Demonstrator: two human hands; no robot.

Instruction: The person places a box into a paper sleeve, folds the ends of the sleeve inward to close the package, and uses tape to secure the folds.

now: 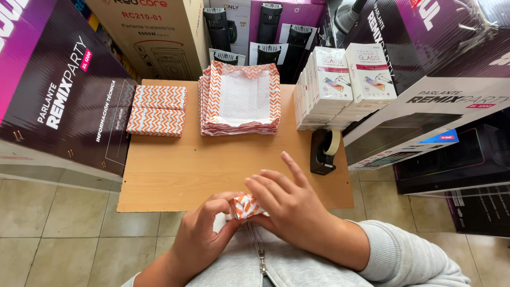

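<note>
Both hands meet at the near edge of the table (175, 180), just above the person's lap, with a small packet (245, 206) wrapped in orange-and-white zigzag paper between them. The left hand (204, 236) comes up from below and curls around the packet's left end, thumb and forefinger pinching it. The right hand (287, 204) lies over the packet's right side, its fingers (268, 183) spread and bent across the top, the forefinger raised and pointing away over the table. Only the middle of the packet shows; both ends are covered. The packet hangs past the table edge, over the grey zipped top (276, 263) the person wears.

Farther back on the table, well apart from the hands, a stack of flat sheets (241, 98) of the same zigzag paper sits in the middle. To its left lie two wrapped packets (157, 110), touching each other. To the right of the sheets stand rows of small white boxes (340, 79), and just in front of those a black tape dispenser (323, 151) near the table's right edge. Large cartons (64, 90) crowd the table on the left, back and right. The floor (58, 234) is pale tile.
</note>
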